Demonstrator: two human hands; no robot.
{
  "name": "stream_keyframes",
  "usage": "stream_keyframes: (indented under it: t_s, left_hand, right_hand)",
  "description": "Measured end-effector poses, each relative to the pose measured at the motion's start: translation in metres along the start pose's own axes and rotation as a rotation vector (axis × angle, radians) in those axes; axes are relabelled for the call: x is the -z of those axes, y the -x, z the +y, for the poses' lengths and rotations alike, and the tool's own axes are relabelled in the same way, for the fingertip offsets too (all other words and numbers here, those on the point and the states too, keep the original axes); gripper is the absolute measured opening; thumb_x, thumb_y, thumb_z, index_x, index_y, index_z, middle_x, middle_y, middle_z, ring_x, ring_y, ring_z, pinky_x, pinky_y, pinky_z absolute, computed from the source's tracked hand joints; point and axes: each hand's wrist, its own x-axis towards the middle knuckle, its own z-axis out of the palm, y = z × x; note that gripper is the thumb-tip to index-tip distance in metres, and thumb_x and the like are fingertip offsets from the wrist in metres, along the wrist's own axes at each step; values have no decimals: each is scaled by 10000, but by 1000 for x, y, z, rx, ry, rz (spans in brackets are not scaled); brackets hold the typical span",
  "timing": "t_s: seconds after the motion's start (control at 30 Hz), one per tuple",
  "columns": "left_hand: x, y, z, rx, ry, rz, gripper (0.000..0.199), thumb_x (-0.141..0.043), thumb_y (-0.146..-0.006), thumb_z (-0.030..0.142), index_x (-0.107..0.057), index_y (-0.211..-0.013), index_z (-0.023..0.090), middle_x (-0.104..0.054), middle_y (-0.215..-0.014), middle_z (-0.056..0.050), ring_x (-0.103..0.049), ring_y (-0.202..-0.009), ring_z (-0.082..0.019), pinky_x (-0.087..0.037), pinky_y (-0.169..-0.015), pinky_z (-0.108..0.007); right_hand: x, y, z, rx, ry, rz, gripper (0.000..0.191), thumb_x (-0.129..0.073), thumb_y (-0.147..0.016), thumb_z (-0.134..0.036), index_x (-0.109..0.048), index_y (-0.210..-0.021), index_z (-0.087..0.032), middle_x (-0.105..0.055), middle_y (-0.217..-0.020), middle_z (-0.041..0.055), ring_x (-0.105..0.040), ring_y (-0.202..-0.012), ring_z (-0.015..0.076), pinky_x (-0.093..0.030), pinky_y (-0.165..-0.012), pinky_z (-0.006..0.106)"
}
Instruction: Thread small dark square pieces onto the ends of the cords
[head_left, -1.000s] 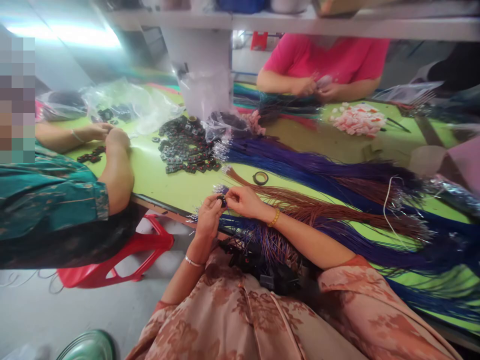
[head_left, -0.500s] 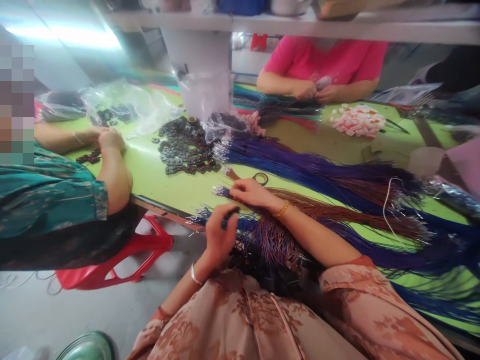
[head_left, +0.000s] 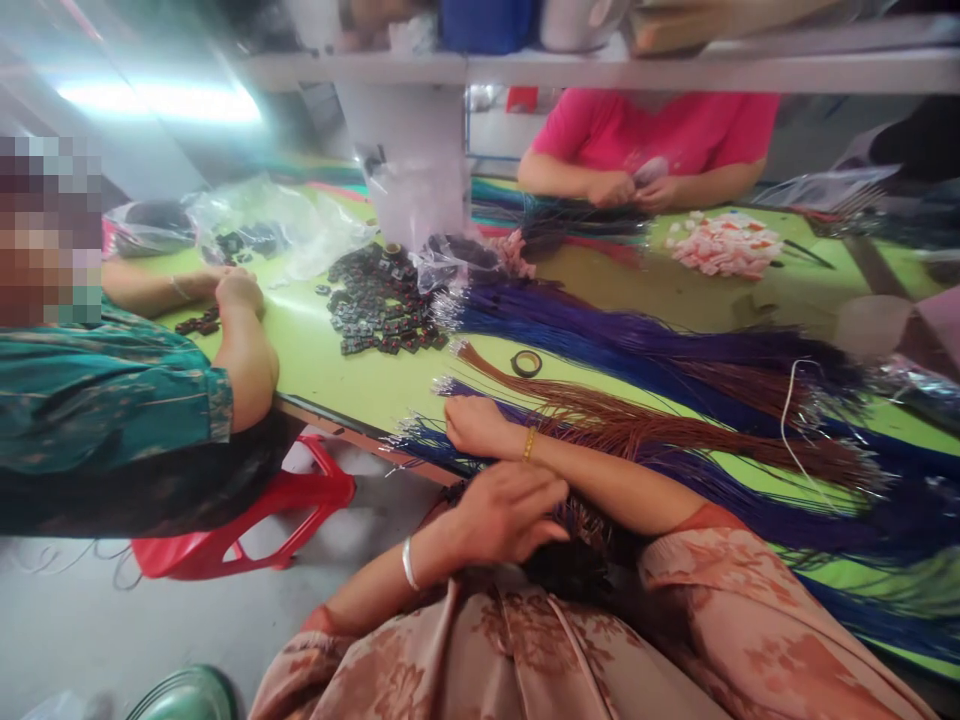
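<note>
My left hand (head_left: pixel 510 510), with a silver bangle at the wrist, hovers over my lap beside a heap of small black parts (head_left: pixel 574 565). Its fingers stretch to the right with the thumb apart, and I see nothing held. Just beyond it my right hand (head_left: pixel 480 428) is closed, the fingers curled under. It lies over purple wires (head_left: pixel 465 390) with silvery tips, and whatever it grips is hidden. Blue wires (head_left: pixel 420 428) fan out at the table edge to its left. A bundle of brown wires (head_left: pixel 645 415) runs behind my right forearm.
A pile of black connectors (head_left: pixel 386 300), a roll of black tape (head_left: pixel 526 363) and long blue-purple wires (head_left: pixel 600 320) lie on the green table (head_left: pixel 315 365). Pale pink pieces (head_left: pixel 724 245) sit before a co-worker in pink (head_left: pixel 660 140). Another co-worker sits left on a red stool (head_left: pixel 300 510).
My left hand has moved right and down from the wire ends to the black parts in my lap, no longer showing the small black part. My right hand has shifted slightly towards me, fingers curled tighter.
</note>
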Motion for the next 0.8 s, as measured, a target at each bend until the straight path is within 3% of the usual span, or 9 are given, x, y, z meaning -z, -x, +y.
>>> stream_keyframes:
  t_s: [0.07,0.13,0.17,0.27,0.37,0.47,0.63,0.8]
  left_hand:
    - [32,0,-26,152,-20,202,262,-522,-887,309,-671,-1083,216,-681,-1024,-111,-613,-932,-238,-455,-903,-374]
    - [65,-1,-63,393,-120,436,285,-489,-891,254,-652,-1120,206,-651,-1071,-127,-584,-977,-256,-423,-937,-397]
    - [80,-1,-85,504,-187,491,307,-477,-890,242,-633,-1150,193,-628,-1101,-138,-566,-1000,-267,-414,-942,-408]
    - [114,-1,-147,741,-417,468,339,-444,-868,175,-614,-1160,150,-582,-1109,-164,-521,-1060,-298,-376,-966,-431]
    - [126,0,-188,817,-560,336,347,-425,-867,175,-617,-1152,133,-558,-1061,-163,-531,-1006,-290,-394,-905,-403]
    - [128,1,-201,804,-607,284,283,-427,-875,213,-650,-1032,140,-552,-997,-144,-538,-942,-272,-406,-850,-377]
    - [129,8,-191,806,-621,247,129,-506,-808,174,-597,-899,161,-561,-934,-122,-535,-865,-255,-399,-797,-368]
    - [133,27,-175,833,-553,216,156,-554,-752,144,-585,-901,179,-575,-871,-88,-520,-832,-238,-397,-774,-363]
  right_hand:
    - [-2,2,0,9,-32,-23,232,-495,-871,-229,-638,-1009,-109,-705,-933,143,-656,-822,246,-453,-677,309]
    - [-4,4,-1,25,-61,-15,213,-487,-876,-228,-638,-997,-140,-709,-915,112,-658,-824,232,-446,-679,293]
    - [-4,4,-1,31,-63,5,211,-477,-878,-229,-636,-991,-152,-711,-916,102,-660,-828,229,-441,-678,289]
    - [-2,6,-2,10,-20,34,227,-463,-872,-256,-633,-979,-151,-714,-903,112,-664,-812,240,-424,-663,290]
    - [3,5,0,-37,16,39,236,-491,-842,-288,-638,-946,-135,-712,-898,135,-660,-799,250,-398,-637,286]
    - [9,5,6,-65,-67,37,181,-513,-814,-288,-640,-845,-164,-710,-851,97,-641,-756,217,-357,-601,270]
    - [19,6,16,-154,-112,153,157,-515,-793,-255,-632,-835,-161,-690,-813,89,-594,-722,192,-322,-601,264]
    - [26,4,15,-31,-407,266,92,-511,-773,-191,-598,-767,-161,-629,-715,16,-512,-639,119,-321,-604,228]
